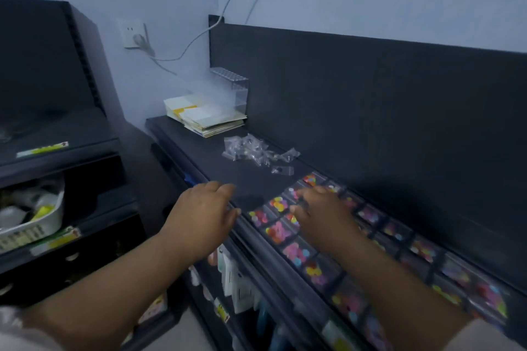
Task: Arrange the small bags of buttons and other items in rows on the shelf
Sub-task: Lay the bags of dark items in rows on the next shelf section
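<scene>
Small bags of buttons (278,232) lie flat in rows on the dark shelf (251,177), each showing bright pink, yellow, orange and blue pieces; the rows run from the middle of the shelf toward the near right, close under the dark back panel (370,94).

The right hand (322,214) is palm down over the far end of these rows, covering several bags; its fingers bend down onto them, but motion blur hides whether they pinch a bag or only press on it, so I cannot tell.

The left hand (204,214) is at the front edge of the shelf, just left of the first bags and apart from them; its fingers are relaxed, slightly bent and close together, and hold nothing.

Beyond both hands, well apart from the rows, a loose pile of clear bags (251,149) lies on the shelf; a single clear bag (282,170) lies between that pile and the rows.

At the far end of the shelf is a stack of paper cards (205,117) with a clear box (228,94) on it; a wall socket (134,34) with a pale cable (199,37) is on the wall behind; a white basket (37,216) sits in the unit on the left.
</scene>
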`<move>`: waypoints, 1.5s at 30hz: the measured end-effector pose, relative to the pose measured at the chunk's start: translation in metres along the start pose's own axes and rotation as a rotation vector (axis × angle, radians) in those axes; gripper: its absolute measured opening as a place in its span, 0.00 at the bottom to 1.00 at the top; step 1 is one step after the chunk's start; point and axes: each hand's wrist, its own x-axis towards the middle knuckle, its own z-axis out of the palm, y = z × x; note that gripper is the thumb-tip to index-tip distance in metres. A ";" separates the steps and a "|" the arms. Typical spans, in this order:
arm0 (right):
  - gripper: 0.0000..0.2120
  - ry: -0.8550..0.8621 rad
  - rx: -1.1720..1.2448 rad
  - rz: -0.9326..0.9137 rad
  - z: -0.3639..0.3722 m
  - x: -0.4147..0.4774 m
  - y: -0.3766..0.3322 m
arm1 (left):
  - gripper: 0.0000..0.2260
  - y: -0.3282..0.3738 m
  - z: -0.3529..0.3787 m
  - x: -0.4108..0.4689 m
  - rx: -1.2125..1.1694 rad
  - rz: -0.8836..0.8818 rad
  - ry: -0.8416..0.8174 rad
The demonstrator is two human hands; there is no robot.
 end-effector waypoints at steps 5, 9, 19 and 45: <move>0.08 -0.003 0.023 0.058 0.014 0.064 0.025 | 0.21 -0.012 0.027 0.059 -0.042 -0.011 -0.041; 0.10 -0.015 0.026 0.151 0.030 0.096 0.037 | 0.20 -0.021 0.050 0.104 -0.073 0.043 -0.111; 0.13 -0.014 -0.032 0.491 0.062 0.180 0.039 | 0.15 -0.043 0.111 0.257 -0.230 0.253 -0.196; 0.04 -0.006 0.087 0.887 0.104 0.241 0.038 | 0.09 -0.017 0.220 0.384 -0.792 0.178 -0.527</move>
